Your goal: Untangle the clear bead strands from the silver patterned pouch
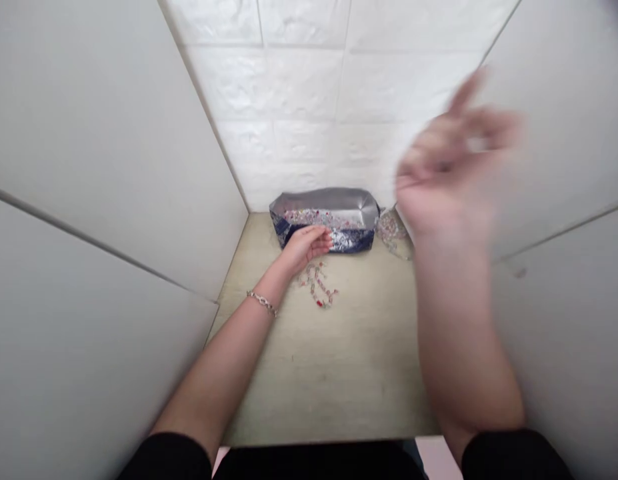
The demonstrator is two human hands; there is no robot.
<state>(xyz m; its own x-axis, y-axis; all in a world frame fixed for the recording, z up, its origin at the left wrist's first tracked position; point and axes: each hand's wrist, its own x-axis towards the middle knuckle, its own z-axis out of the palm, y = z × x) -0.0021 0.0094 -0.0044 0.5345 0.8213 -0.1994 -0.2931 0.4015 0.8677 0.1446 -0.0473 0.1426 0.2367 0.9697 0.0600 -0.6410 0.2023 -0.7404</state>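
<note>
White brick-patterned wall (309, 87) straight ahead on my feed, plain pale panels boxing in both sides, the left one (89, 127) and the right one (563, 153), and between them a light wood-toned desk (353, 360). Up at the far edge, close to the wall, sits the container (351, 241), dark blue with a pale pattern outside and shiny silver inside, its top wide open, and I can see small mixed beads (313, 217) lying in it, pinks and reds among them. And look at the left hand (309, 245): it's right at the container's front, overlapping the dark blue wall, fingers side by side and gently bent; whether they grip anything, I cannot tell from this angle. Just below it, a strand of beads (321, 293) curves loosely across the desk, with red ones near its lower end. Over to the right of the container, close against it, I get a see-through tangled bundle (391, 230). Now the right hand (453, 160), up high in front of the right panel, well apart from the container: smeared by blur, fingers bent, one pointing upward, and I can't make out whether the tips meet or pinch something. On the left wrist, a chain bracelet (262, 303); at both elbows, black sleeves (163, 460).
</note>
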